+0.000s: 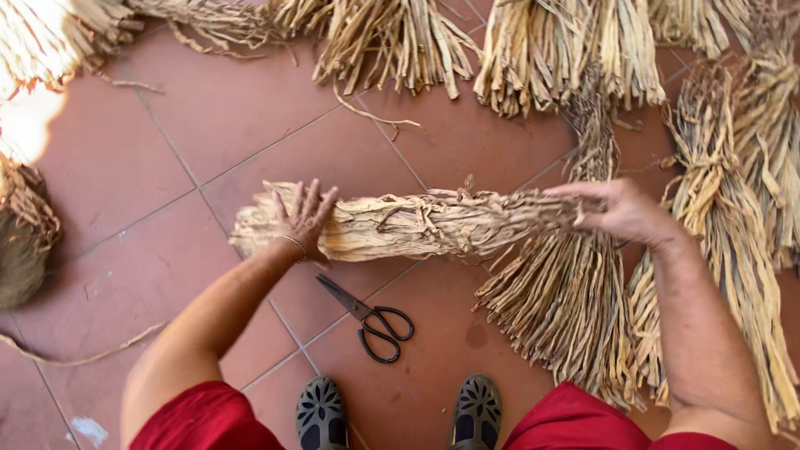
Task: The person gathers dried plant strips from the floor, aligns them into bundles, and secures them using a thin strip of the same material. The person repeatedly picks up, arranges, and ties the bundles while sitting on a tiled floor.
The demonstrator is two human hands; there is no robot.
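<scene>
**Holding a Long Bundle of Dry Leaves With Both Hands**

A long, pale tan bundle of dry, flat plant strips [417,223] lies sideways, just above the red-brown tiled floor [125,167]. It sits in front of the person, between the two hands.

The left hand [304,218] rests flat on the left end of the bundle. Its fingers [310,200] are spread wide and press down on the strips. The right hand [621,212] is at the right end. Its fingers [575,190] are stretched out and close together, and they curl lightly over the end. I cannot tell if they pinch a strip.

To do this well, it seems best to keep one hand at each end, so the bundle stays straight and no strip slips out. A soft, even push looks better than a hard squeeze, as dry strips may snap.

Black metal scissors [371,319] lie open on the floor, just below the bundle and near the black shoes with flower holes [400,412]. More tied bundles of the same dry strips [567,292] lie to the right and along the top.
</scene>
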